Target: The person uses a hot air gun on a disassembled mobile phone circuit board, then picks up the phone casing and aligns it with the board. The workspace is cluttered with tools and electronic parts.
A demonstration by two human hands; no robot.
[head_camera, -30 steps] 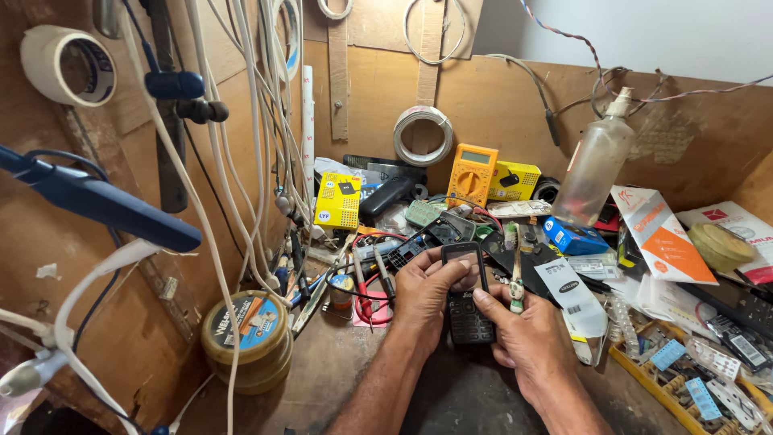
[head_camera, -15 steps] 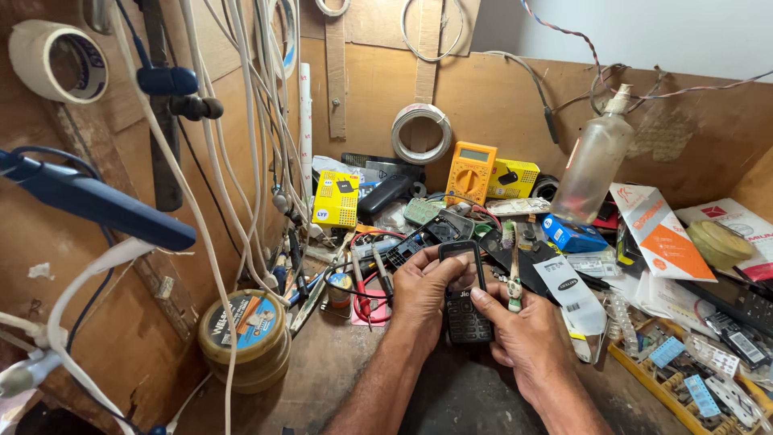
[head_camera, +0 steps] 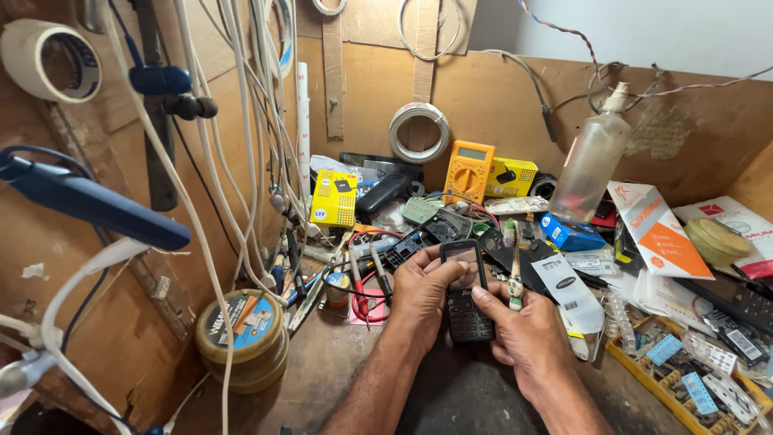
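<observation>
A small black keypad phone is upright between both hands, low in the middle of the head view. My left hand grips its left side, thumb resting on the screen. My right hand holds the phone's right edge with the thumb on the keypad. The same hand also pinches a used toothbrush that stands upright beside the phone. Beneath the hands lies the dark wooden bench.
An orange multimeter, yellow boxes, a plastic squeeze bottle and loose phone parts crowd the back. White cables and a blue lamp arm hang at left. A round tin stands lower left; a yellow parts tray lower right.
Both hands have stayed on the phone with only small finger shifts; the left thumb now lies across the screen. The view has tilted slightly.
</observation>
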